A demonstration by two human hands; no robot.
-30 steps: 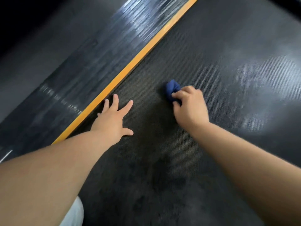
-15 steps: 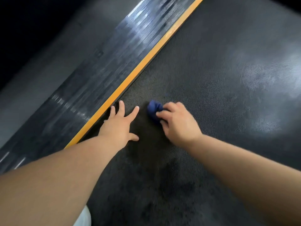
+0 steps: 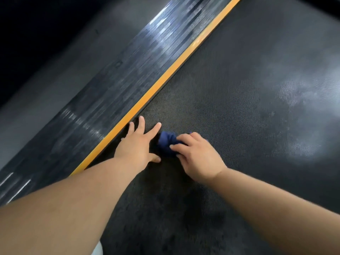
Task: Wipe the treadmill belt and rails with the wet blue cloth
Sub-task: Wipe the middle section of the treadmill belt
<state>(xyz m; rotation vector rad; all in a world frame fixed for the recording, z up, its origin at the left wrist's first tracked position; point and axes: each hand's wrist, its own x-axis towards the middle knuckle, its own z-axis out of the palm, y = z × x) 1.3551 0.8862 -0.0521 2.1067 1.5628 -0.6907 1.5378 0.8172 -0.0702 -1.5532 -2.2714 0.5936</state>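
A bunched blue cloth (image 3: pixel 166 143) lies on the black textured treadmill belt (image 3: pixel 239 100), and my right hand (image 3: pixel 195 155) grips it with curled fingers and presses it down. My left hand (image 3: pixel 137 144) rests flat on the belt with its fingers spread, just left of the cloth, its index finger almost touching it. The ribbed dark side rail (image 3: pixel 117 85) runs diagonally along the belt's left side, edged by an orange strip (image 3: pixel 165 80) that the left fingertips nearly reach.
Pale hazy patches (image 3: pixel 294 107) show on the belt at the right. A darker blotchy area (image 3: pixel 165 208) lies between my forearms. Left of the rail is dim grey floor (image 3: pixel 36 89). A bit of white clothing (image 3: pixel 97 249) shows at the bottom edge.
My right hand has dragged the cloth leftward and nearer across the belt until it sits right beside my left hand. The left hand has stayed planted on the belt.
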